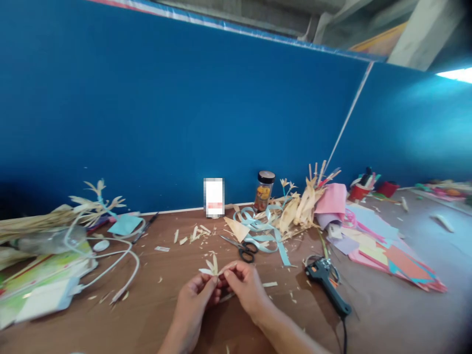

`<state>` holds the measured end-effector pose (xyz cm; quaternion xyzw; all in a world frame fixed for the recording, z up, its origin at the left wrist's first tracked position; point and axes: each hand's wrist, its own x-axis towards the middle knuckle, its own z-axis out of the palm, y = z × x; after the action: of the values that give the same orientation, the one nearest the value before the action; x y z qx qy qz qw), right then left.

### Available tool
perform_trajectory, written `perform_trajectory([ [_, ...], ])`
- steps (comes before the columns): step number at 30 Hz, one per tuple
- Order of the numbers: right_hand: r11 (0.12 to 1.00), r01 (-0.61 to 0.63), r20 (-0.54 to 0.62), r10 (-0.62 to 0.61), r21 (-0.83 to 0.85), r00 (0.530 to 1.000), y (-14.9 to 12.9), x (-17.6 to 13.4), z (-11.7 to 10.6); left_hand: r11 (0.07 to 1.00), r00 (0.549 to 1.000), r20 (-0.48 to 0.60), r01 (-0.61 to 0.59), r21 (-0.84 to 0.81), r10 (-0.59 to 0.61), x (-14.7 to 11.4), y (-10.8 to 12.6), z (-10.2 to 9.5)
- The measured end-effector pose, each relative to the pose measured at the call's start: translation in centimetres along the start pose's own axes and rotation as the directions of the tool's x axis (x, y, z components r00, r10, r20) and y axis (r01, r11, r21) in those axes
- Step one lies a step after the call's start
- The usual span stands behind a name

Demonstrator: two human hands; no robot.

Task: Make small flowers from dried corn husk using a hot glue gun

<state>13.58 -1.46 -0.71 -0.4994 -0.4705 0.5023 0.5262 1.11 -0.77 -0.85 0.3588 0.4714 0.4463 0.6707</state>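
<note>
Low over the brown tabletop (147,309), pale husk-like flower (215,266) petals up, left hand (196,296) pinching its base between thumb and fingers, right hand (244,286) closed to a fingertip pinch at its right side, black-handled scissors (240,245) just beyond, glue gun (327,282) rightward.

The left hand (195,297) and right hand (246,285) are both bare, with slender fingers (231,266) and smooth backs. The right forearm (287,328), uncovered too, is long and widens gradually from a narrow wrist (263,310); of the left forearm (172,343) only a short bare stretch shows.
</note>
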Motion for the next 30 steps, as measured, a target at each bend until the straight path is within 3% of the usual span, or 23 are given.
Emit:
perform_trajectory([
  [7,0.999,0.003,-0.070,-0.006,-0.054,0.997,0.22,0.10,-0.40,0.998,0.998,0.031,-0.056,-0.026,0.057,-0.14,-0.02,0.11],
  [16,0.936,0.116,-0.042,-0.138,-0.333,0.990,-0.45,-0.26,-0.31,0.996,0.995,0.056,-0.086,0.027,0.085,-0.06,-0.16,0.13],
  [30,0.901,0.145,-0.022,-0.169,-0.409,0.985,0.01,-0.39,-0.38,0.991,0.994,0.073,-0.091,0.100,0.084,-0.02,-0.32,0.03],
])
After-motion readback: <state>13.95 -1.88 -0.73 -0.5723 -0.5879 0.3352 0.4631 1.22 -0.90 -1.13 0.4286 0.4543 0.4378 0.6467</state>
